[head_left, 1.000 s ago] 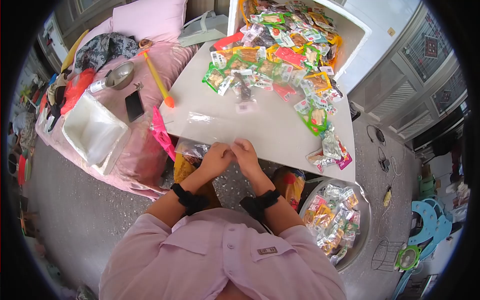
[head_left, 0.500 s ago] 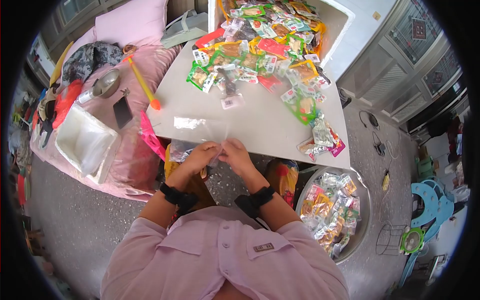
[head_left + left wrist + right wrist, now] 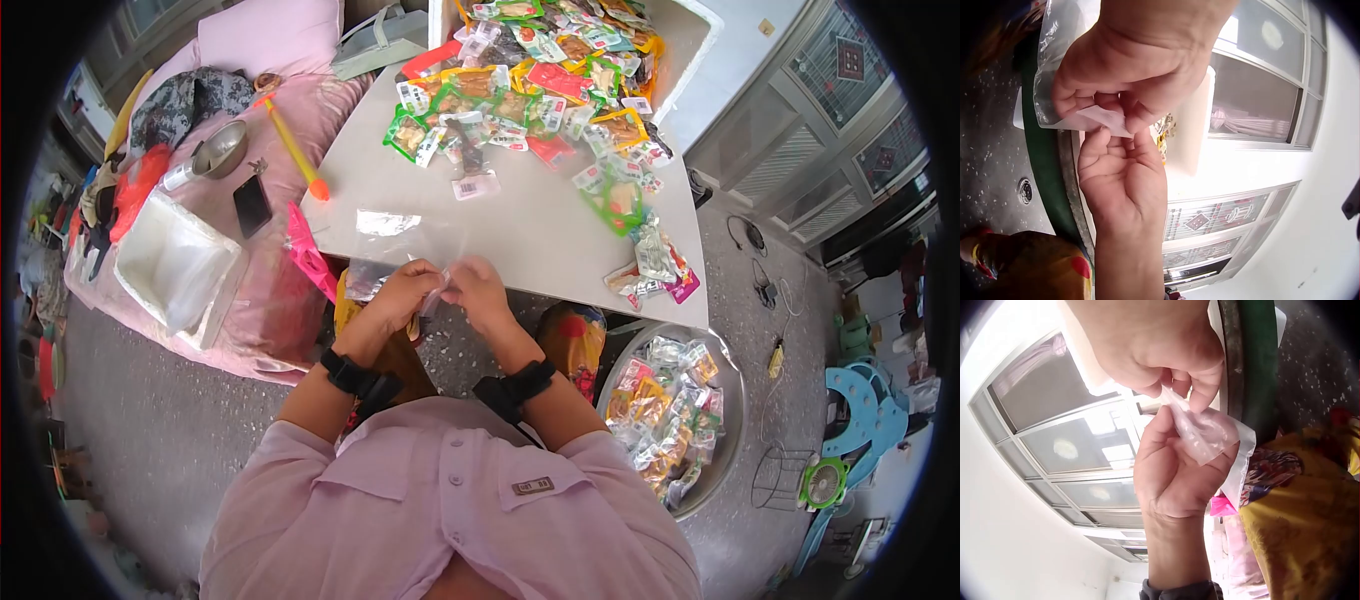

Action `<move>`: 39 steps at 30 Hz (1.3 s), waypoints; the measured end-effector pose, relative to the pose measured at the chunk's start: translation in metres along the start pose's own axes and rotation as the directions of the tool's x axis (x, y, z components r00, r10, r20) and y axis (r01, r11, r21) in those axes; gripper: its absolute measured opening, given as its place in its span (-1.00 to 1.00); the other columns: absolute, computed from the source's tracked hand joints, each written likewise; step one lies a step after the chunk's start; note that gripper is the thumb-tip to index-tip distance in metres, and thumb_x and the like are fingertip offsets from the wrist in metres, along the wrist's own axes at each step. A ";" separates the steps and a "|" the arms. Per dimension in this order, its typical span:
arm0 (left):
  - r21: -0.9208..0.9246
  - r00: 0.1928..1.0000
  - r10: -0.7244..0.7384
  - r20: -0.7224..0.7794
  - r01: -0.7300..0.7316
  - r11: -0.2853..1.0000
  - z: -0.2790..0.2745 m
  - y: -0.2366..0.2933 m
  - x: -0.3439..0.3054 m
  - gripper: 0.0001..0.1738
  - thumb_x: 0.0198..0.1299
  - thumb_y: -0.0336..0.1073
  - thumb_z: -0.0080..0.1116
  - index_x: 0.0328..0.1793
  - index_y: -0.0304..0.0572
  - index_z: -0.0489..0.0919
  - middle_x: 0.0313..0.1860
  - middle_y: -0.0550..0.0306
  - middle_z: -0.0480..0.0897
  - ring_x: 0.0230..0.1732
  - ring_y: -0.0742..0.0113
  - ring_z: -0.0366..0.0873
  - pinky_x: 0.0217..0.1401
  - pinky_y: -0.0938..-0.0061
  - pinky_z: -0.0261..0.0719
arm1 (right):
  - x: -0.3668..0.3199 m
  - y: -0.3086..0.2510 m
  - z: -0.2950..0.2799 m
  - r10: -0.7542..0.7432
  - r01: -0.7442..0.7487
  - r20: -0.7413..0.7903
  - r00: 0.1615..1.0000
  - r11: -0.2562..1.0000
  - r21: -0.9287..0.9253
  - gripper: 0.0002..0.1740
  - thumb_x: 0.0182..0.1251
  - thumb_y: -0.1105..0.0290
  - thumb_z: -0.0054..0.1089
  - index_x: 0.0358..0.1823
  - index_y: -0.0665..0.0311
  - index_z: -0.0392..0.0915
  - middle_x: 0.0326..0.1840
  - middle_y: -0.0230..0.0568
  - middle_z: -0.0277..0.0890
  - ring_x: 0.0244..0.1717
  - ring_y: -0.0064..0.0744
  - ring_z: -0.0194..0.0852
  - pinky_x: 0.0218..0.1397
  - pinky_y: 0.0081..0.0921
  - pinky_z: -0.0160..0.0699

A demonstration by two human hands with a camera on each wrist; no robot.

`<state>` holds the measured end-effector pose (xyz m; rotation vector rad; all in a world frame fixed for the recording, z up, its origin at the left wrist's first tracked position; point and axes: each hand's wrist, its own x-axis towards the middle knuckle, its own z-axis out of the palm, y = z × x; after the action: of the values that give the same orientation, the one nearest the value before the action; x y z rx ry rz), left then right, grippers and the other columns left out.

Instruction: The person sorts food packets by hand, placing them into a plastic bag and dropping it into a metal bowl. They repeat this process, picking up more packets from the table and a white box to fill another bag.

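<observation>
A clear plastic bag (image 3: 395,228) lies partly over the table's near edge, its open end between my hands. My left hand (image 3: 405,290) grips the bag, the film bunched across its palm in the right wrist view. Opposite it, my right hand (image 3: 478,288) pinches the bag's edge between thumb and fingertips, slightly blurred in the head view. Up close, the left wrist view has the left hand (image 3: 1129,75) above and the right hand (image 3: 1122,181) below, with a whitish fold of film (image 3: 1100,119) between their fingertips.
Colourful vacuum-packed food packets (image 3: 480,100) spread over the white table (image 3: 540,240) and spill from a foam box (image 3: 690,60). More packets fill a metal basin (image 3: 735,430) on the floor at right. A bed at left holds another foam box (image 3: 150,270), a phone (image 3: 252,206) and a yellow-handled tool (image 3: 292,150).
The two hands, close together a second ago, now stand slightly apart with bag film visible between their fingertips. The head view has shifted slightly.
</observation>
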<state>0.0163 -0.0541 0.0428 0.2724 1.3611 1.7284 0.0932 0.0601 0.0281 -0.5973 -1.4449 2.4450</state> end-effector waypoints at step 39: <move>0.962 0.586 0.792 0.170 -0.272 -0.005 -0.009 0.024 0.033 -0.88 -0.16 -0.43 -0.02 -0.41 -0.22 0.40 -0.47 -0.04 0.46 -0.46 -0.04 0.43 -0.39 0.21 0.41 | 0.043 -0.022 0.015 0.021 -0.022 -0.007 1.000 0.920 -0.390 -0.86 0.13 0.40 -0.10 -0.38 0.32 0.37 -0.47 -0.28 0.38 -0.36 -0.53 0.38 -0.37 -0.58 0.43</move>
<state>-0.0203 -0.0355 0.0488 1.4062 2.9325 1.2193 0.0484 0.0765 0.0437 -0.6942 -1.9540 2.1757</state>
